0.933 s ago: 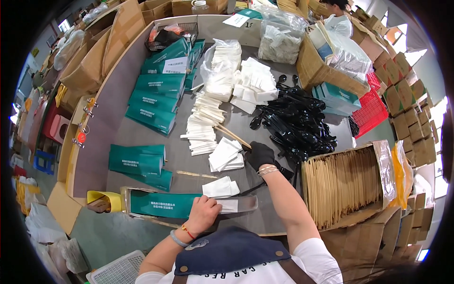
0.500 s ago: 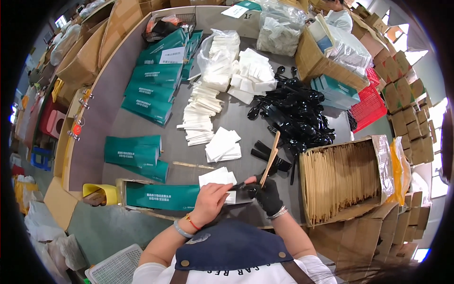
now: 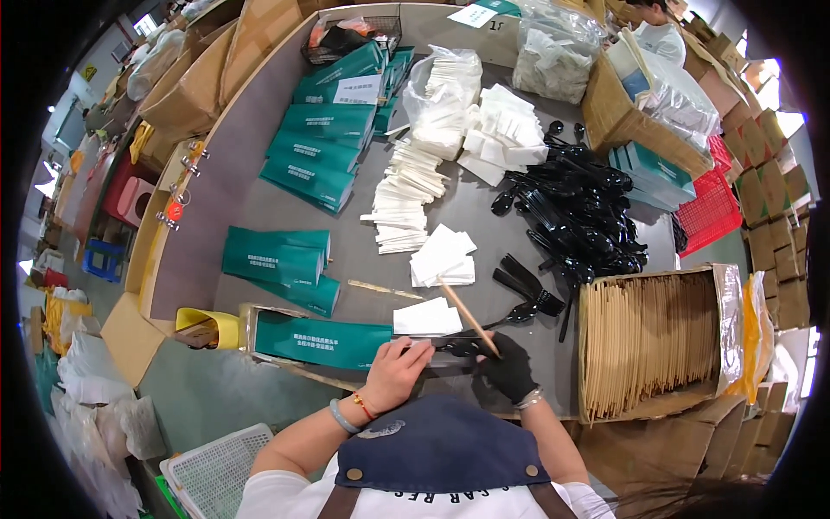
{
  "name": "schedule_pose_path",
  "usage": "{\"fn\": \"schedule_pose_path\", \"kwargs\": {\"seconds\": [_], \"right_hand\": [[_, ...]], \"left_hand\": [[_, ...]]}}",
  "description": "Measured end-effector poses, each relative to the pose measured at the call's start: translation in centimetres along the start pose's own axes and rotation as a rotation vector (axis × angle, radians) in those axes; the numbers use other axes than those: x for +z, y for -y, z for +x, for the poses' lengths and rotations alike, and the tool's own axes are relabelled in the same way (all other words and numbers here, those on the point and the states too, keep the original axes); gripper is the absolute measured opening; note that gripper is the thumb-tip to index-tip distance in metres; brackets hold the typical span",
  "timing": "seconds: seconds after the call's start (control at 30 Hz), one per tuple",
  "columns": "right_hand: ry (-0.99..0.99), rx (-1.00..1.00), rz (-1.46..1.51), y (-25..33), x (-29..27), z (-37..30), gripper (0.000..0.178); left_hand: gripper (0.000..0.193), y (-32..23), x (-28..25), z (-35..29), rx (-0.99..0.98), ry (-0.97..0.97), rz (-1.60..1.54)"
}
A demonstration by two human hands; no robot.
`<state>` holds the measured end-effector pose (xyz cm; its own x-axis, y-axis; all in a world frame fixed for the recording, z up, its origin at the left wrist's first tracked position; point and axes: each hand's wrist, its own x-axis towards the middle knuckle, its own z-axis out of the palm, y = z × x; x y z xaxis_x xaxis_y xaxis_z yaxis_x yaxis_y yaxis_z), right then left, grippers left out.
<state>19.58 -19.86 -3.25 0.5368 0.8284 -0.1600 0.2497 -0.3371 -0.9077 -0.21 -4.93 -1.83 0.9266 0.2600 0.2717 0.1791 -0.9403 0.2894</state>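
Observation:
My right hand (image 3: pixel 508 370), in a black glove, is closed round wooden chopsticks (image 3: pixel 467 313) that slant up to the left. Black plastic cutlery (image 3: pixel 460 348) lies between both hands, partly covered by them. My bare left hand (image 3: pixel 396 374) has its fingers pressed together at the cutlery's left end; what they pinch is hidden. Touching that side is the open end of a green printed paper sleeve (image 3: pixel 324 340), which lies in a cardboard tray. Just beyond my left fingers sits a small stack of white napkins (image 3: pixel 427 317). A black spoon (image 3: pixel 521 312) lies beyond my right hand.
At right stands a carton of wooden chopsticks (image 3: pixel 648 346). Black cutlery (image 3: pixel 579 208) is heaped behind it. White packets (image 3: pixel 406 195) and more napkins (image 3: pixel 445 255) lie mid-table. Green sleeves (image 3: pixel 316 156) are stacked at left, near a yellow container (image 3: pixel 207 329).
The chopsticks have swung from leaning right to leaning left. My right hand has turned with them. The whole view has shifted, so the table sits further right.

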Motion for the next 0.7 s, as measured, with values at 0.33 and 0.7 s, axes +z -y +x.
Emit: {"fn": "schedule_pose_path", "kwargs": {"seconds": [0.33,0.7], "right_hand": [[-0.013,-0.169,-0.449,0.1,-2.8,-0.7,0.035],[0.309,-0.470,-0.845,0.9,-2.7,0.9,0.044]], "left_hand": [[0.040,2.9,-3.7,-0.7,-0.128,0.092,0.066],[0.072,5.4,-4.7,-1.3,-0.129,0.174,-0.141]]}}
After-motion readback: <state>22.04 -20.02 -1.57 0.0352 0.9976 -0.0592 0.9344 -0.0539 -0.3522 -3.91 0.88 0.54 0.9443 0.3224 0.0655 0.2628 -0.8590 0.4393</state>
